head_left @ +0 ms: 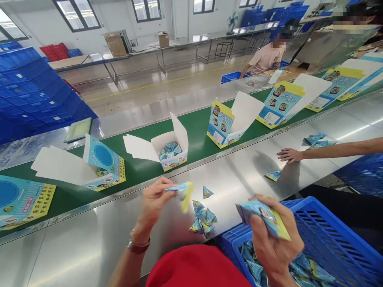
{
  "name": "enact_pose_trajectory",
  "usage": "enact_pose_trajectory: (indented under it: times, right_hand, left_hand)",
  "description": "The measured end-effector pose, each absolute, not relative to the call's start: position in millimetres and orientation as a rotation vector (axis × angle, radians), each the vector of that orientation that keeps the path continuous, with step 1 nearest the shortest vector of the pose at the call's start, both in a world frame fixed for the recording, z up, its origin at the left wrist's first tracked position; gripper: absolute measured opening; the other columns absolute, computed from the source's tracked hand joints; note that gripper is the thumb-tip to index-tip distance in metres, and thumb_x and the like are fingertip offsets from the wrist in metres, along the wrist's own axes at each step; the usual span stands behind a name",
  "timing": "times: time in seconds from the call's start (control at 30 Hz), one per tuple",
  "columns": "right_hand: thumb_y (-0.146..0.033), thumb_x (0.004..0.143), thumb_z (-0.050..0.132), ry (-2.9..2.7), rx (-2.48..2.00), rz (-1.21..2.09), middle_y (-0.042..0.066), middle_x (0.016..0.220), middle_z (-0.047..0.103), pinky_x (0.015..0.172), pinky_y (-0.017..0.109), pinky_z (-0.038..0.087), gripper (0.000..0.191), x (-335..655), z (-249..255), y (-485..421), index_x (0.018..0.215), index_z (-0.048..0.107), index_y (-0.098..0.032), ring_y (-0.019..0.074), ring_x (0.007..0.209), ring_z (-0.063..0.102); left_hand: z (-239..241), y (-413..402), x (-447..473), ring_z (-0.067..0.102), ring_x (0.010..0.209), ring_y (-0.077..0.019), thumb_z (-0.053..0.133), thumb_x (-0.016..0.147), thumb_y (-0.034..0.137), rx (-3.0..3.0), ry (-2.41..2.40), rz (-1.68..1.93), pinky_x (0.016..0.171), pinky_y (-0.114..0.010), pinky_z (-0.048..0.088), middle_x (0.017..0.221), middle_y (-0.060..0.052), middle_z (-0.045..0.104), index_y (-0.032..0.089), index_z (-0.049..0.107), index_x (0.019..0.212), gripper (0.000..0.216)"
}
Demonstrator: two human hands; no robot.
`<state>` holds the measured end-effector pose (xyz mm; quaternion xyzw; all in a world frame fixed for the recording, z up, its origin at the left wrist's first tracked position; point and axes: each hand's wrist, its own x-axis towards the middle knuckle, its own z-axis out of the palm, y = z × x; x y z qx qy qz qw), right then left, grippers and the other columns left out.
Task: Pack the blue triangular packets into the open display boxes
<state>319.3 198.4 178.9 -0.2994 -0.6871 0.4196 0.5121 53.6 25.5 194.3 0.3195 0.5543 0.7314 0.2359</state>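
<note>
My left hand (156,202) pinches a blue and yellow snack packet (183,192) by one end above the steel table. Motion smears that packet a little. In my right hand (273,235) are one or more similar packets (265,215), gripped between thumb and fingers; how many I cannot tell. Between my hands, a small pile of triangular packets (205,217) lies on the table, with a single packet (207,192) just beyond it. Below my right hand stands a blue crate (332,239) with many more packets inside. An open carton (175,161) holding packets sits on the green belt ahead.
Several open cartons (221,123) line the green conveyor belt (197,123). From the right, another person's hand (290,155) rests on the table near a loose packet (273,175). A person (266,57) is across the belt. Blue crates (36,87) are stacked at left.
</note>
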Motion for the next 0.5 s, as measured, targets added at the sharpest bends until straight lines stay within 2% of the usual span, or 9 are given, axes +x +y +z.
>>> enact_pose_trajectory:
  times: [0.07, 0.13, 0.23, 0.3, 0.37, 0.47, 0.5]
  right_hand:
    - [-0.049, 0.105, 0.072, -1.552, -0.569, 1.175, 0.01, 0.111, 0.072, 0.073, 0.039, 0.061, 0.036, 316, 176, 193, 0.132, 0.07, -0.027, 0.027, 0.092, 0.071]
    - [-0.051, 0.109, 0.065, -1.537, -0.583, 1.374, 0.007, 0.103, 0.072, 0.067, 0.034, 0.058, 0.03, 309, 165, 190, 0.125, 0.072, -0.027, 0.0229, 0.082, 0.068]
    - [-0.065, 0.108, 0.063, -1.551, -0.888, 1.623, 0.009, 0.114, 0.075, 0.075, 0.03, 0.06, 0.043, 296, 138, 185, 0.114, 0.075, -0.024, 0.0215, 0.089, 0.07]
    - [-0.077, 0.102, 0.067, -1.39, -0.991, 1.899, 0.01, 0.131, 0.074, 0.087, 0.034, 0.063, 0.053, 288, 118, 177, 0.115, 0.073, -0.026, 0.0251, 0.104, 0.073]
    - [-0.079, 0.096, 0.075, -1.109, -1.01, 2.215, 0.007, 0.137, 0.074, 0.093, 0.038, 0.065, 0.054, 285, 99, 164, 0.122, 0.069, -0.031, 0.0263, 0.111, 0.075]
    - [-0.07, 0.09, 0.088, -0.797, -1.02, 2.514, 0.003, 0.121, 0.079, 0.081, 0.037, 0.066, 0.06, 284, 80, 155, 0.131, 0.062, -0.034, 0.0231, 0.095, 0.077]
    - [-0.069, 0.087, 0.091, -0.781, -1.042, 2.551, 0.003, 0.114, 0.079, 0.076, 0.036, 0.066, 0.063, 283, 77, 160, 0.131, 0.061, -0.033, 0.0225, 0.089, 0.077]
  left_hand:
    - [179, 38, 62, 0.065, 0.081, -0.0188, 0.095, 0.09, 0.05, 0.872, 1.565, 1.87, 0.07, -0.029, 0.052, 0.087, -0.006, 0.073, 0.032, 0.095, 0.098, 0.02]
    - [162, 51, 74, 0.065, 0.079, -0.0199, 0.092, 0.09, 0.058, 0.901, 1.522, 1.751, 0.072, -0.031, 0.052, 0.085, -0.006, 0.074, 0.033, 0.095, 0.099, 0.027]
    - [135, 66, 95, 0.066, 0.079, -0.0219, 0.088, 0.091, 0.064, 0.987, 1.64, 1.582, 0.075, -0.034, 0.053, 0.084, -0.007, 0.074, 0.034, 0.095, 0.099, 0.032]
    - [119, 71, 109, 0.067, 0.083, -0.0241, 0.082, 0.095, 0.062, 1.062, 1.712, 1.467, 0.079, -0.036, 0.054, 0.085, -0.007, 0.074, 0.035, 0.095, 0.1, 0.03]
    - [105, 72, 120, 0.068, 0.09, -0.0263, 0.075, 0.101, 0.052, 1.146, 1.733, 1.323, 0.085, -0.039, 0.055, 0.091, -0.008, 0.075, 0.034, 0.094, 0.1, 0.027]
    - [83, 70, 130, 0.068, 0.1, -0.0289, 0.067, 0.102, 0.042, 1.161, 1.737, 1.125, 0.093, -0.042, 0.055, 0.1, -0.01, 0.076, 0.03, 0.09, 0.099, 0.027]
    - [76, 69, 131, 0.068, 0.105, -0.03, 0.068, 0.1, 0.042, 1.127, 1.722, 1.101, 0.097, -0.043, 0.055, 0.106, -0.011, 0.076, 0.028, 0.088, 0.105, 0.025]
